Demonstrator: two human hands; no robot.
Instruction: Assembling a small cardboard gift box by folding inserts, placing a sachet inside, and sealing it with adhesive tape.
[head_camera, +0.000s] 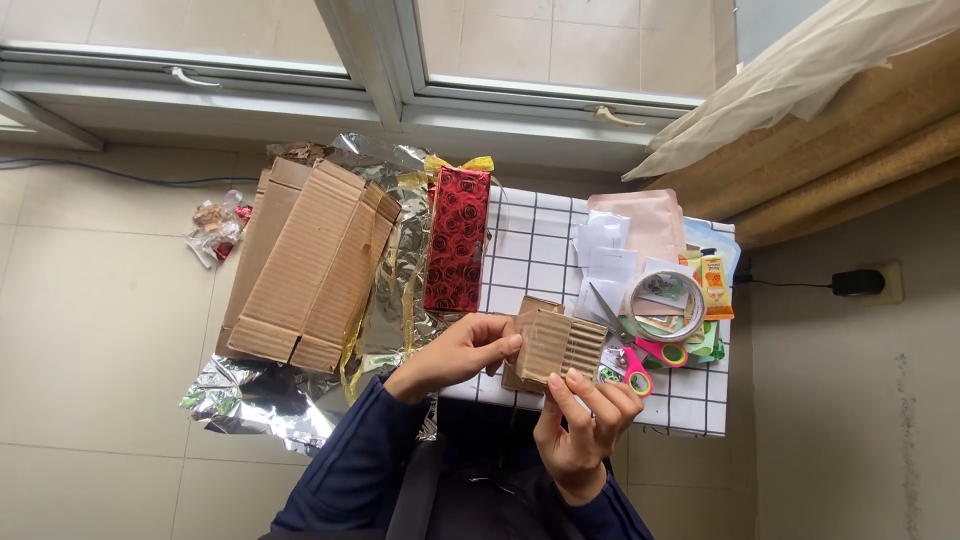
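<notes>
Both my hands hold a small folded piece of corrugated cardboard (556, 347) above the near edge of a white table with a black grid (530, 250). My left hand (462, 350) grips its left side, with the thumb on the front face. My right hand (585, 425) pinches its lower right corner from below. Just behind the cardboard lie pink-and-green handled scissors (632, 358) and a roll of clear tape (667, 305).
A box wrapped in red rose-patterned paper (457, 238) lies on crumpled silver foil (395, 290). Flattened brown cardboard (310, 265) rests on the floor to the left. White paper slips (605, 262), a yellow glue tube (713, 283) and a pink pouch (645, 220) crowd the table's right side.
</notes>
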